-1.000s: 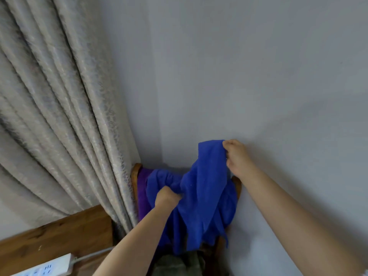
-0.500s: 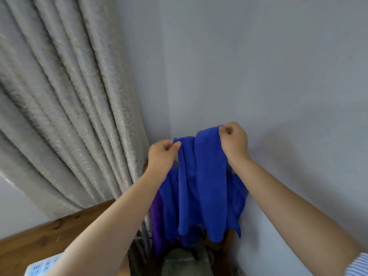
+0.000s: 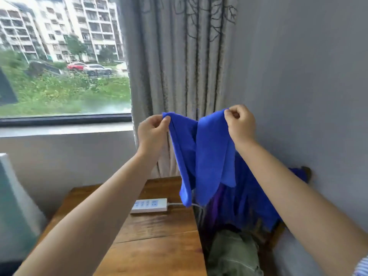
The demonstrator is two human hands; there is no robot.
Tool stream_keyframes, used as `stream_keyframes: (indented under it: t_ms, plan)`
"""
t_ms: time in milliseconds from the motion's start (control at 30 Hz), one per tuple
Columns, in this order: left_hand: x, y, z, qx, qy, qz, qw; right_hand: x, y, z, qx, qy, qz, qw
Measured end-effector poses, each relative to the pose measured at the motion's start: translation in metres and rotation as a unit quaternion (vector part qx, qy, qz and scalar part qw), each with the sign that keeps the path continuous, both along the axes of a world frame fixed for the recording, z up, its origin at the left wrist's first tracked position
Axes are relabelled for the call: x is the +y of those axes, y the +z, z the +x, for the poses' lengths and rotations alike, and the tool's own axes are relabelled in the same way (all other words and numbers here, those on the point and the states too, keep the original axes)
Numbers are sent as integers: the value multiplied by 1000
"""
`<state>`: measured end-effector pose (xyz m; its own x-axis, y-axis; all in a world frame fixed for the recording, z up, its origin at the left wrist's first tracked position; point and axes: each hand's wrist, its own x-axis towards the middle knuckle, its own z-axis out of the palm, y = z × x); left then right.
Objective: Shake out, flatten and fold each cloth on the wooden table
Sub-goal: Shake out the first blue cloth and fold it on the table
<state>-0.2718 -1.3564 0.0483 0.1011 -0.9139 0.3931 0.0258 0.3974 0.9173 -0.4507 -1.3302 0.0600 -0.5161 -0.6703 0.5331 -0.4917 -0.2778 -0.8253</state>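
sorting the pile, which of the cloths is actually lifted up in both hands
The bright blue cloth, pinched at its top edge by the left hand and right hand. The other blue cloth and purple cloth lie draped below, unheld.

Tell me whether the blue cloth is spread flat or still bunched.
Bunched. The blue cloth hangs in loose vertical folds above the table, its top edge pinched by the left hand and right hand.
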Motion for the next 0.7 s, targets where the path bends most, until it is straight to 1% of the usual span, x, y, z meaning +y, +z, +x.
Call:
stream_keyframes:
  t_ms: [100,200,267,367,500,600,700]
  plan:
    - [21,-8,73,-10,33,13,999,11,-17,56,-33,56,17,998]
    - [41,-28,139,-27,72,37,996,15,-44,105,-77,104,67,989]
    - [53,-45,180,-42,99,64,992,15,-67,140,-111,140,110,978]
    - [65,-70,230,-34,129,111,985,6,-100,181,-148,180,176,957]
    - [72,-102,283,-23,169,184,968,-11,-140,225,-162,211,264,927]
    - [75,-125,314,-40,197,223,954,-25,-175,249,-164,228,324,903]
    - [76,-148,333,12,188,290,938,-34,-212,262,-157,211,383,886]
